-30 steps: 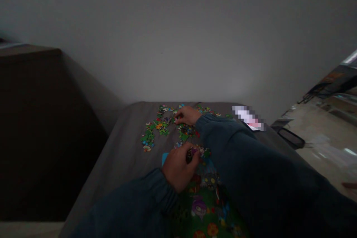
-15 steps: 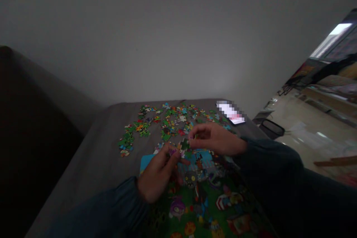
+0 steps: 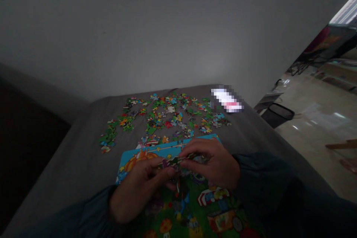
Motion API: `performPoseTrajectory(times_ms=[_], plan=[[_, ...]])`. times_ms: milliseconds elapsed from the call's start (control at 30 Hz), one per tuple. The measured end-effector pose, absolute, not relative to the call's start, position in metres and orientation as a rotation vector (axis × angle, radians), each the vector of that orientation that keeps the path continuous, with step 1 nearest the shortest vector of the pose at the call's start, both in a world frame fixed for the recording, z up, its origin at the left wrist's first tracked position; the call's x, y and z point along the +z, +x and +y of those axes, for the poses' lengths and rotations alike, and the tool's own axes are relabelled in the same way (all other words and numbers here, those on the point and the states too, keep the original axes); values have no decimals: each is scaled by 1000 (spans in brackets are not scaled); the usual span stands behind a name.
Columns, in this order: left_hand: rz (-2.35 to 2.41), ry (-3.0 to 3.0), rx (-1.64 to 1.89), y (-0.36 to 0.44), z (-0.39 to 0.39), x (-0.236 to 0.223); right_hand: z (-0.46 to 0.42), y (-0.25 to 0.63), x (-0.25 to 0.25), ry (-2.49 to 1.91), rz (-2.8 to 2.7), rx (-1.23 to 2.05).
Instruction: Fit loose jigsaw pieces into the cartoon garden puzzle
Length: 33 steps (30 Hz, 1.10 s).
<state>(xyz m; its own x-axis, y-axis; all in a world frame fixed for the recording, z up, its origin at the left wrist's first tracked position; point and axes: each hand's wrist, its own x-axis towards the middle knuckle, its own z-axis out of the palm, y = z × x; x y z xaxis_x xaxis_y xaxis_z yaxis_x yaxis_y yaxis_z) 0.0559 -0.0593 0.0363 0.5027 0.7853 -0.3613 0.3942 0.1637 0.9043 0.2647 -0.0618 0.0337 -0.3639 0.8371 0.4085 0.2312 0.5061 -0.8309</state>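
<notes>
Together, the person's left hand and right hand meet low in the view, over a brightly printed puzzle picture. Both hands are closed around a small cluster of jigsaw pieces, pinching it from either side between the fingers. The right hand's fingers curve over the top of the cluster, while its lower edge is hidden in the dim light. Dark blue sleeves cover both forearms.

The picture has a blue border and shows cartoon figures on green ground, with an orange pumpkin-like shape at its upper left. It lies flat on a gray fabric-covered surface, just beneath the hands. Beyond its top edge, many loose multicolored jigsaw pieces spread in a wide, uneven band. Farther right on the fabric lies a pixelated, blurred rectangular object. Past the fabric's edge, a black rectangular bin sits on a glossy floor. A plain pale wall fills the upper view.
</notes>
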Motion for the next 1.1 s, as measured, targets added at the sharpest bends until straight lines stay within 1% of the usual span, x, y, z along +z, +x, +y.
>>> performPoseTrajectory(times_ms=[300,467,633,733,867,967,1033,1100], plan=[[1110,1343,326,51,-66,29,-64,266,28,-804,-1945,751],[1072,1386,384,52,-66,28,-66,263,26,-790,-1986,696],[1146,1475,438,52,-65,33,-69,260,26,-789,-1976,660],[1162,1518,385,52,-66,36,-68,260,30,-886,-1882,831],[1083,1456,220,55,-70,38,-68,260,35,-1042,-1679,1218],[1000,1489,219,57,-72,37,-70,257,35,-1076,-1645,1456],[985,1532,224,57,-74,36,-72,255,35,-1108,-1676,1501],[984,1589,216,57,-74,35,-74,253,37,-1135,-1705,1465]])
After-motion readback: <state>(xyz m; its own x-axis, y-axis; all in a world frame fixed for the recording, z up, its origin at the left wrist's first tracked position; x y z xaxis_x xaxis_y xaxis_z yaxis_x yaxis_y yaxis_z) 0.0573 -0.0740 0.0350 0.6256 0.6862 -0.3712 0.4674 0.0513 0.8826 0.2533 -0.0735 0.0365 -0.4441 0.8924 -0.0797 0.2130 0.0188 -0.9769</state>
